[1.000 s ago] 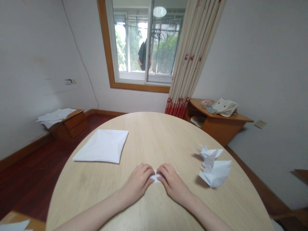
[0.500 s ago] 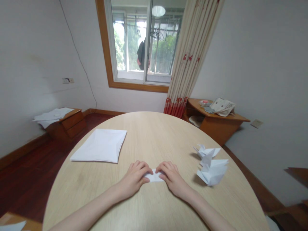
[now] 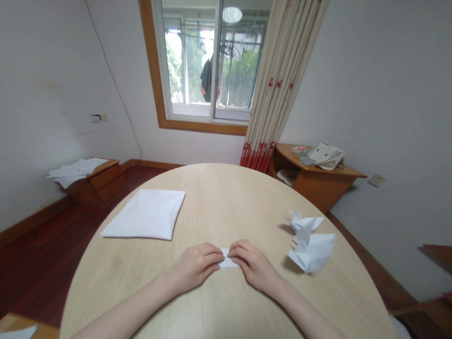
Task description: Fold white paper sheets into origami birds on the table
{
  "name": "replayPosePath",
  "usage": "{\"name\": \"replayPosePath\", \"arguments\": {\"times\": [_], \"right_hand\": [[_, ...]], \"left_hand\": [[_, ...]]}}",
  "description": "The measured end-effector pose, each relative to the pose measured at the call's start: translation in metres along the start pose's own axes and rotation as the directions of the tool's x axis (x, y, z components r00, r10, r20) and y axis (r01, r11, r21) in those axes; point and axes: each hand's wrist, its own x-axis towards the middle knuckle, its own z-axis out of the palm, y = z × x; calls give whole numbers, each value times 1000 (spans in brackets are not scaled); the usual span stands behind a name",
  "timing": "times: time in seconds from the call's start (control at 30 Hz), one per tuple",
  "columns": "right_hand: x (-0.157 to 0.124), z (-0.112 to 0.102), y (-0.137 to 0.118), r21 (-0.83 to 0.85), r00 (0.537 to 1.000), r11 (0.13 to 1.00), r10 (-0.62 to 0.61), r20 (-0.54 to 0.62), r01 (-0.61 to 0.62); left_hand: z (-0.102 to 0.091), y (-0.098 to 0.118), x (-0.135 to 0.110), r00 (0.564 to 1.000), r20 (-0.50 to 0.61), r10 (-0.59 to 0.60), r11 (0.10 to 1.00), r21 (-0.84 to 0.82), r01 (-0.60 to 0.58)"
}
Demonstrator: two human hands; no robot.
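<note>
A small folded piece of white paper [image 3: 226, 259] lies flat on the round pale wooden table [image 3: 226, 301], near its middle front. My left hand [image 3: 196, 268] presses on the paper's left end with fingers curled over it. My right hand [image 3: 251, 264] presses its right end the same way. Most of the paper is hidden under my fingers; only a narrow strip shows between the two hands.
A stack of white paper sheets [image 3: 144, 214] lies at the table's left. Two folded white paper figures [image 3: 310, 245] stand at the right. Beyond the table are a low wooden cabinet [image 3: 95, 179], a corner shelf [image 3: 318, 176], a curtain [image 3: 278, 84] and a window [image 3: 208, 61].
My hands have drawn closer together over the small paper, so less of it shows between them than half a second ago.
</note>
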Motion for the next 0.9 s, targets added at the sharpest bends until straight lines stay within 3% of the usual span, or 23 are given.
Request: {"name": "replayPosePath", "arguments": {"times": [0.27, 0.9], "right_hand": [[0, -10, -11, -153, 995, 985, -75, 67, 84], [3, -6, -17, -147, 996, 987, -46, 78, 57]], "left_hand": [[-2, 2, 2, 999, -32, 8, 1000, 17, -7], [0, 5, 4, 990, -68, -124, 980, -168, 111]]}}
